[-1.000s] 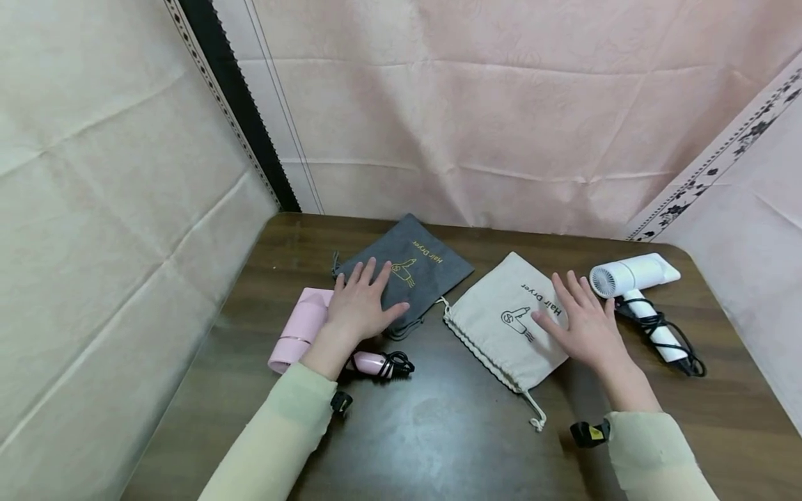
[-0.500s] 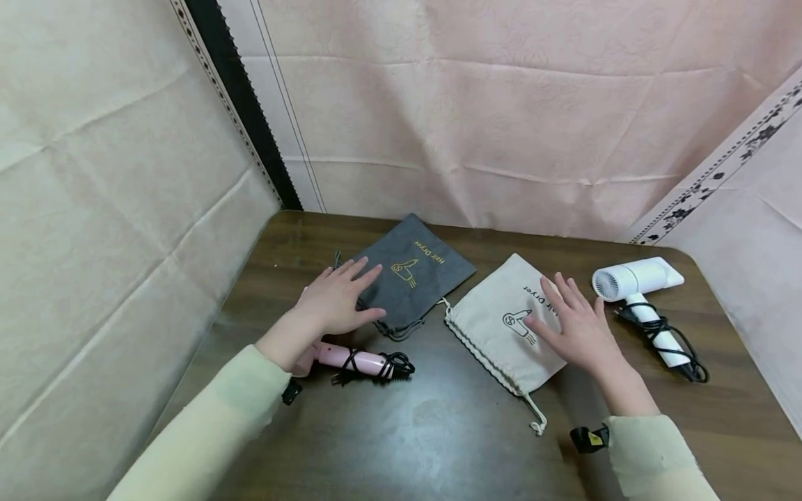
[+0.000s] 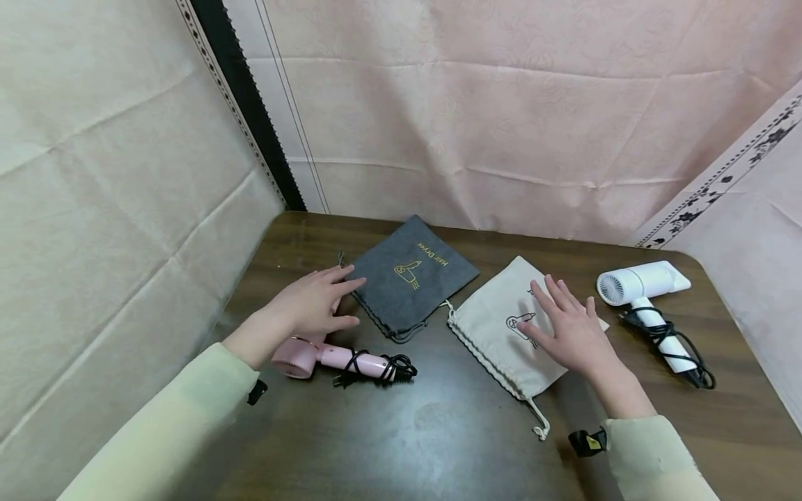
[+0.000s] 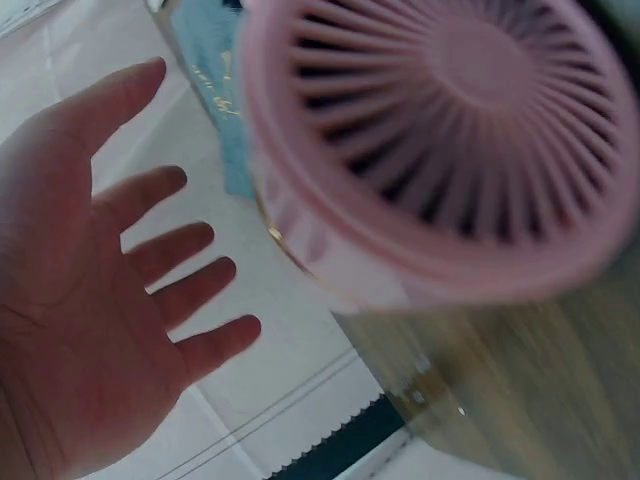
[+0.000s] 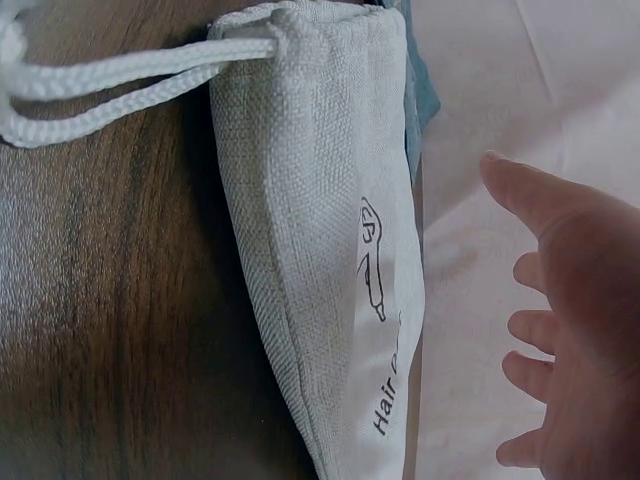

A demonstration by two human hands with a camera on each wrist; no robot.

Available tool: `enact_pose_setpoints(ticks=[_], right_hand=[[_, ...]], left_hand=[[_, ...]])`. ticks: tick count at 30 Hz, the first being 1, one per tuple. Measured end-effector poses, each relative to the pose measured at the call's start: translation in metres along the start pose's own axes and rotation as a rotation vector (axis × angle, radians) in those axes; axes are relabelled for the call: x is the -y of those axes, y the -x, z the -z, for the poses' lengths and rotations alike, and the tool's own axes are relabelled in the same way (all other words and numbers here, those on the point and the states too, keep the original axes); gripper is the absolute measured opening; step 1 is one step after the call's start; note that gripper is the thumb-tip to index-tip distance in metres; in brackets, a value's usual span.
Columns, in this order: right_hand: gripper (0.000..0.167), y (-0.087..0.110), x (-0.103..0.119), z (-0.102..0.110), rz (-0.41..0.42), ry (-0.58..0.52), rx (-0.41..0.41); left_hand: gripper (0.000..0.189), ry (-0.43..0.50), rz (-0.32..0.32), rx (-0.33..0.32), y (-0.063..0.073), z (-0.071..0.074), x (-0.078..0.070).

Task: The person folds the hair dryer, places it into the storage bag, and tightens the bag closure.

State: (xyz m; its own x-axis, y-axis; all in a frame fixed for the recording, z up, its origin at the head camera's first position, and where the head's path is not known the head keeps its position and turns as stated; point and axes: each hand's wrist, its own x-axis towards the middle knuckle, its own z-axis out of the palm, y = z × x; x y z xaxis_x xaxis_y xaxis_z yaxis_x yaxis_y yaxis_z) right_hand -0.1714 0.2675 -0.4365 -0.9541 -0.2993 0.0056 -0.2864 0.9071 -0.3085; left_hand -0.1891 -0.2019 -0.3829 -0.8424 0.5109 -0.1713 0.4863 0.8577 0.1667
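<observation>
In the head view my left hand (image 3: 305, 305) hovers over the head of a pink hair dryer (image 3: 351, 359), its fingers spread. The dryer's round grille (image 4: 470, 130) fills much of the left wrist view, apart from the palm. A black cord is wrapped around its handle. My right hand (image 3: 573, 332) is held above a white drawstring bag (image 3: 495, 334) printed "Hair Dryer", fingers extended and holding nothing. The right wrist view shows a gap between that hand and the bag. Just behind the left hand lies a dark grey drawstring bag (image 3: 426, 278) with gold print.
A white hair dryer (image 3: 645, 281), black cord wound on its handle, lies on the right side of the brown wooden table (image 3: 476, 445). Pale cloth (image 3: 501, 125) hangs behind the table and along both sides.
My left hand has moved left and toward me, off the grey bag, uncovering it and the pink hair dryer's handle. My right hand has barely shifted over the white bag.
</observation>
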Motion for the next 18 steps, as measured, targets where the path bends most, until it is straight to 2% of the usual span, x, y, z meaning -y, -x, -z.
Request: enact_pose_setpoints(ticks=[3,10,18], right_hand=[[0.087,0.000,0.003,-0.001,0.020,0.003,0.000],[0.085,0.000,0.004,-0.005,0.054,0.027,-0.010],[0.082,0.002,0.001,-0.002,0.079,0.082,-0.015]], left_hand=[[0.070,-0.020,-0.025,-0.007,0.008,0.000,0.006],[0.060,-0.078,-0.075,-0.067,0.028,0.007,0.021],[0.062,-0.097,-0.045,0.003,0.038,0.028,0.027]])
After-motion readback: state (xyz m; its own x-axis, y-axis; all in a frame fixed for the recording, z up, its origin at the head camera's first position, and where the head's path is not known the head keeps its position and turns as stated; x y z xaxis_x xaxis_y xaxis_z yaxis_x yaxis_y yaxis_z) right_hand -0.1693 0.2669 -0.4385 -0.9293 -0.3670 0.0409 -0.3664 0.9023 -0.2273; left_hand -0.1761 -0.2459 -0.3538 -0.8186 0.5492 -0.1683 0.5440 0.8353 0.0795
